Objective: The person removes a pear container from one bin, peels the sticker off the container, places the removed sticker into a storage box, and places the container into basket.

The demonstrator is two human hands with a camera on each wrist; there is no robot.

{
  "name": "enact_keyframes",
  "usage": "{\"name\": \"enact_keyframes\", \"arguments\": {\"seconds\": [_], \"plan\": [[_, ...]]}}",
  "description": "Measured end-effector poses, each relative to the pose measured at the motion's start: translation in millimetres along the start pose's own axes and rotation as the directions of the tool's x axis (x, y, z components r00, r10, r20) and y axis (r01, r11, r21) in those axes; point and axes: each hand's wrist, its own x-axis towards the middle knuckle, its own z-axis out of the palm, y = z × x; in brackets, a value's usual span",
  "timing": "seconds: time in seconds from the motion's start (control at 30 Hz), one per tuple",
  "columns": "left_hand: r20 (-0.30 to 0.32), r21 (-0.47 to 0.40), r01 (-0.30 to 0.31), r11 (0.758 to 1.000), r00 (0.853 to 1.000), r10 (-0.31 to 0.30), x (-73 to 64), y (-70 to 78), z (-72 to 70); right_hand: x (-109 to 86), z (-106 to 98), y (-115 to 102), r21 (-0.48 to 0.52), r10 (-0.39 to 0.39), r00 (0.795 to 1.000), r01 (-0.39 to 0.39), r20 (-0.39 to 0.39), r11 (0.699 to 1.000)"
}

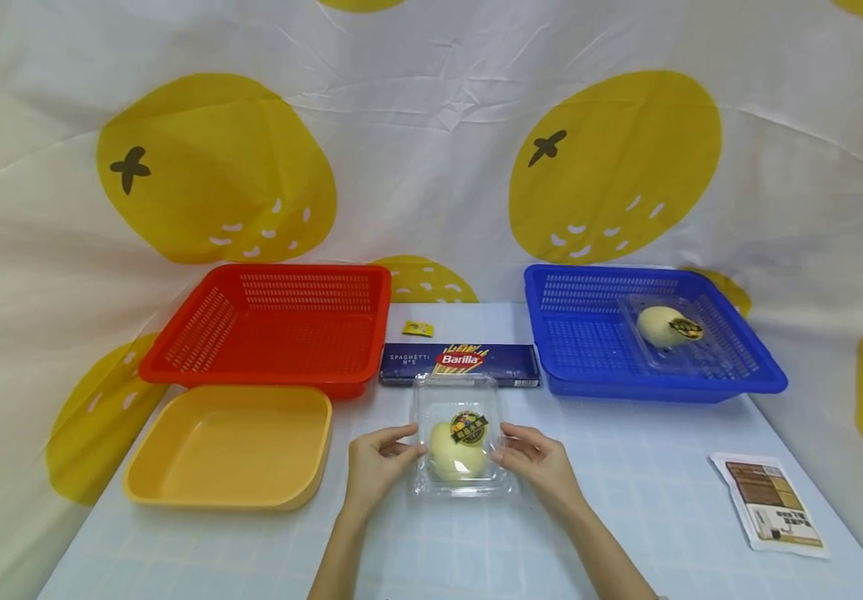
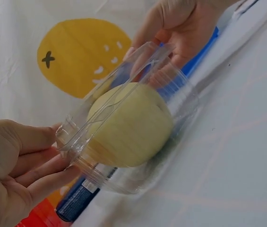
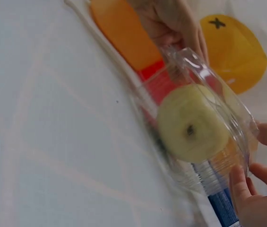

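A clear plastic clamshell box [image 1: 461, 490] with a pale yellow round fruit [image 2: 131, 124] inside is between the two hands, at the front middle of the table in the head view. On its lid is a dark round sticker [image 1: 469, 427] with a banner across it. My left hand [image 1: 378, 467] grips the box's left side, thumb and fingertips at the rim. The right hand [image 1: 544, 467] pinches the opposite side the same way. Both wrist views show the fruit through the see-through walls, with a small dark stem hollow facing the right wrist camera.
Behind the box lies a blue spaghetti carton [image 1: 408, 363], with a small yellow packet [image 1: 418, 328] beyond it. On the left stand a red basket [image 1: 266, 387] and a yellow tray [image 1: 228, 505]. A blue basket [image 1: 641, 390] at right holds another boxed fruit [image 1: 656, 325]. Nearer lies a brown-white pouch [image 1: 769, 504].
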Motion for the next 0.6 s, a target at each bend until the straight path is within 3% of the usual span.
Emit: {"name": "enact_keyframes", "arguments": {"seconds": [0.2,0.4,0.6], "plan": [[-0.042,0.016,-0.037,0.999,0.998,0.037,3.8,-24.2,5.4,0.7,-0.2,1.1,0.002,0.017,1.0,-0.017,0.006,1.0],[-0.078,-0.01,-0.064,0.998,0.995,0.063,1.8,-27.2,6.5,0.8,-0.1,0.5,0.008,0.021,1.0,-0.021,0.009,1.0],[-0.088,0.017,-0.063,0.998,0.994,0.064,2.9,-29.1,6.3,0.6,0.0,1.1,0.009,0.029,1.0,-0.029,0.002,1.0]]}}
